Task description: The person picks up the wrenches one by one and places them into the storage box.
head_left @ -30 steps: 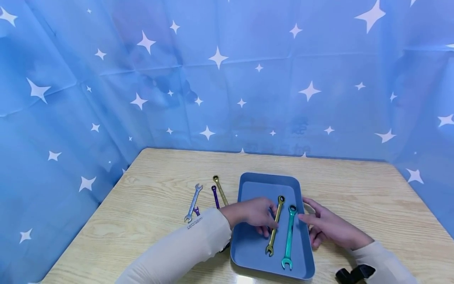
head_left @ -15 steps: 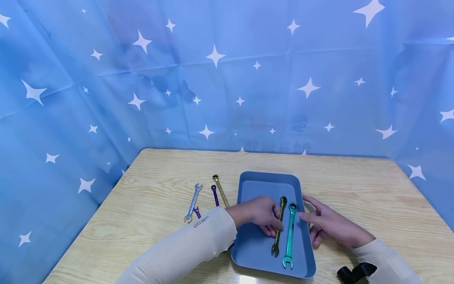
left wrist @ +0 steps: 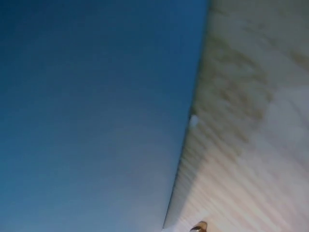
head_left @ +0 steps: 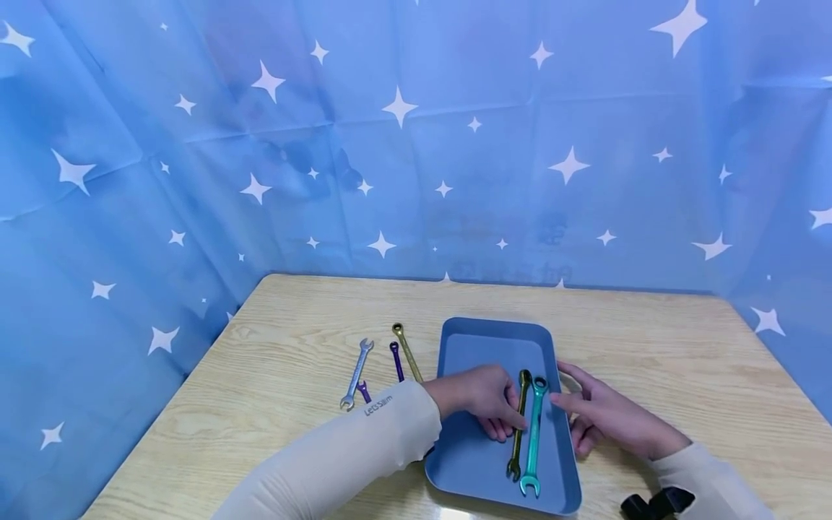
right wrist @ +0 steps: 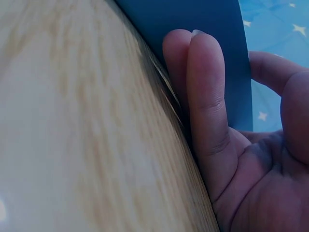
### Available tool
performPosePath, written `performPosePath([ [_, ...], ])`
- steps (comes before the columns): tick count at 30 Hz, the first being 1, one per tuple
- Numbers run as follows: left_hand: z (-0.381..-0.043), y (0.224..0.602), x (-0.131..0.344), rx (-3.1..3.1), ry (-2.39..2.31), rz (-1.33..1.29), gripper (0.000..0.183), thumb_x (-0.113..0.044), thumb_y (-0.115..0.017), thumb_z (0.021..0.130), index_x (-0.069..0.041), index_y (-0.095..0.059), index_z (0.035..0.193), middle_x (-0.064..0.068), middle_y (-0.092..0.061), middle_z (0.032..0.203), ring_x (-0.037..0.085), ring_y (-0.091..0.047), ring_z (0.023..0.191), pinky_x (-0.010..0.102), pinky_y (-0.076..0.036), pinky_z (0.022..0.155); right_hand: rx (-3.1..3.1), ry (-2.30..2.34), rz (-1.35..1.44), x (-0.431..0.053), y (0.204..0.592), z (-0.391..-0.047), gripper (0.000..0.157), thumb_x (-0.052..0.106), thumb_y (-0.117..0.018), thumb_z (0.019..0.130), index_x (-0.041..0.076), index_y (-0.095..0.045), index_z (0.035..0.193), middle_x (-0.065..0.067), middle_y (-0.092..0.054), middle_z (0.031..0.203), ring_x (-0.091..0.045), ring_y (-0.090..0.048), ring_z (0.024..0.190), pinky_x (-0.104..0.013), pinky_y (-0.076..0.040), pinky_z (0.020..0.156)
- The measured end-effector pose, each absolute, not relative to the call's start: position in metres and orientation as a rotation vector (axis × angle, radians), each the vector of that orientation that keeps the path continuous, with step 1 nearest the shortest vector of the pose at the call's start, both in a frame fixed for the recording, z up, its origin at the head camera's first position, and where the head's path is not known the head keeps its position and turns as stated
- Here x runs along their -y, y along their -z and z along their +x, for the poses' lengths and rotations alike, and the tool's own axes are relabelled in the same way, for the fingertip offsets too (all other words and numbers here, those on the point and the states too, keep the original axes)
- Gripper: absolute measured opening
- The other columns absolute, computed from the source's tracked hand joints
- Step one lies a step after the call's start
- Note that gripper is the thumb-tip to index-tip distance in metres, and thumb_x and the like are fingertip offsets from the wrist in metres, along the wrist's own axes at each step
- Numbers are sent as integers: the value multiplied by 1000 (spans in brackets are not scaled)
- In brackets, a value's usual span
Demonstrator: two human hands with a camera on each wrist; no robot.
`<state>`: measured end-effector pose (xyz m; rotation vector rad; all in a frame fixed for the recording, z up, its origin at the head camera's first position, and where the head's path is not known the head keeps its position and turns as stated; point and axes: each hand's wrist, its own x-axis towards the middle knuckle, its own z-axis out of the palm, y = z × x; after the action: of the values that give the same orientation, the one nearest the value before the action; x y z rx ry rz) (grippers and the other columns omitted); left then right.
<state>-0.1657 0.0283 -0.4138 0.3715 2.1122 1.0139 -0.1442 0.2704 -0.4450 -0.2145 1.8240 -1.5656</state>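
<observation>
In the head view, a blue-grey tray [head_left: 497, 328] holds a teal combination wrench [head_left: 534, 437] and, close along its left side, a dark gold combination wrench [head_left: 516, 451]. My left hand [head_left: 487, 397] reaches into the tray and pinches the gold wrench between thumb and fingers. My right hand [head_left: 604, 415] grips the tray's right wall, thumb over the rim and other fingers outside. The right wrist view has those fingers [right wrist: 206, 92] against the outer wall, low by the table. Only the tray's wall [left wrist: 96, 116] and wood fill the left wrist view; no hand shows there.
Left of the tray lie a silver wrench [head_left: 356, 377], a purple wrench [head_left: 396, 361], a gold wrench [head_left: 408, 354] and a purple wrench end [head_left: 364, 391], partly covered by the left sleeve [head_left: 351, 448]. A starred blue curtain [head_left: 416, 166] stands behind the wooden table [head_left: 312, 310].
My left hand has moved the gold wrench to the right, up beside the teal one, and it has turned onto its edge. The right hand stays at the tray's wall.
</observation>
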Motion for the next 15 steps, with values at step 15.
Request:
performPosePath([
  [15, -157, 413, -36, -2416, -481, 702, 37, -41, -71, 92, -20, -54, 68, -4, -55, 52, 10, -57, 41, 24, -48, 41, -1829, 1562, -213, -270, 445, -144, 85, 34, -45, 107, 14, 21, 157, -10, -71, 76, -16, -70, 63, -39, -60, 63],
])
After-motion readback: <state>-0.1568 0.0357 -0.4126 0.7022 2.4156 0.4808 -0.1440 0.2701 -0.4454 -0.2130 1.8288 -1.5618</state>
